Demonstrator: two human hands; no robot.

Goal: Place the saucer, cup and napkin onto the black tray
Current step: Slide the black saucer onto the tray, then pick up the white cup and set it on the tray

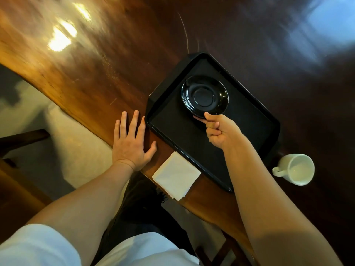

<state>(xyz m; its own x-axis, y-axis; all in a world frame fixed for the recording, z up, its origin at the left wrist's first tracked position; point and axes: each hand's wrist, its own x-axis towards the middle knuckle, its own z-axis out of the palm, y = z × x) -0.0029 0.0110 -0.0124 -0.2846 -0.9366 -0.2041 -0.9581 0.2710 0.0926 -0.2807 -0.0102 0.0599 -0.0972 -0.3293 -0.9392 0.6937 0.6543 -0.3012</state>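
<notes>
Glossy dark wooden table with bright reflections; pale floor beneath its edge.

One rectangular black plastic tray. One round glossy black saucer over the tray. One white ceramic cup right of tray. One folded white paper napkin at tray's near edge. Two hands: left hand, right hand.

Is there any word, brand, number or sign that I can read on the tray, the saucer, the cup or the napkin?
None. No readable text shows on the black tray, the saucer pinched by the right hand, the white cup or the napkin. All surfaces that show are plain.
</notes>
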